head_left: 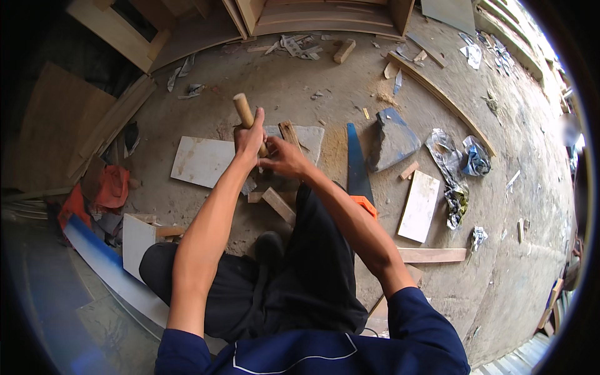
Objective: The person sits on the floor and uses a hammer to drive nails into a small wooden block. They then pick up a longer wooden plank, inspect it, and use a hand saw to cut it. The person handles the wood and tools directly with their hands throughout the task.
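My left hand [250,139] is closed around a round wooden stick [242,107], thick as a tool handle, its upper end tilting up and to the left. The fingers of my right hand [286,157] curl in at the stick's lower end, partly hiding it. Both hands are above a pale flat slab [312,136] on the ground, with a short piece of wood [287,134] just beyond the right hand. A white board [203,161] lies left of the hands. Small wood blocks [279,206] lie just below them, by my knees.
To the right lie a handsaw [356,159] with an orange handle, a stone block [395,140], a white board [419,206] and crumpled plastic [447,153]. A long wooden strip [444,103] runs behind them. Wooden cabinets [325,22] stand at the far side; orange cloth [112,187] lies left.
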The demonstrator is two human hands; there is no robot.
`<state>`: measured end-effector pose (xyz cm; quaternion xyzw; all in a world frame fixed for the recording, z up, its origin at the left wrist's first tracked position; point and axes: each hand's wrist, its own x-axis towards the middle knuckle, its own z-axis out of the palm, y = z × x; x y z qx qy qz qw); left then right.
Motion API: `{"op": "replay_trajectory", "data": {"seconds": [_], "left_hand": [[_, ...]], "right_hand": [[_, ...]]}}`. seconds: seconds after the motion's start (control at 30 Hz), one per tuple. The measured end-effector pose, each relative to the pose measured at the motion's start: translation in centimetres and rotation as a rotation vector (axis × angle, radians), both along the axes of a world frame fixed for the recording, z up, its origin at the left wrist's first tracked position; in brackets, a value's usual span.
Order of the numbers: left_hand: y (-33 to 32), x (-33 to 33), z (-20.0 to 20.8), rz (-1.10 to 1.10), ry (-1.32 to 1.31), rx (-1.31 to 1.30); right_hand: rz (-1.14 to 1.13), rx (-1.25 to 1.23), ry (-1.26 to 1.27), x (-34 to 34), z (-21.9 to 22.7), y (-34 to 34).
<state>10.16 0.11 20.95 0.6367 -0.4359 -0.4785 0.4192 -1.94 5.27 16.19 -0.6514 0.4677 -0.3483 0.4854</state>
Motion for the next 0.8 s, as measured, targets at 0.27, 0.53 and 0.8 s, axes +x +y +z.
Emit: {"op": "replay_trajectory", "data": {"seconds": [0.27,0.53,0.8], "left_hand": [[-2.4,-5.5,-1.4,-0.185,0.129,0.135],[-4.1,-7.2,-0.6,-0.86,-0.158,0.017],[-9.2,-3.9,-9.2,-1.278,-0.884,-0.165]], "right_hand": [[-0.255,-0.071,0.356,-4.4,-1.6,-1.0],[-0.327,0.122,0.585,-9.8,-3.2,1.7],[-0.272,0.323,0.691,-14.4,-5.0,3.5]]}}
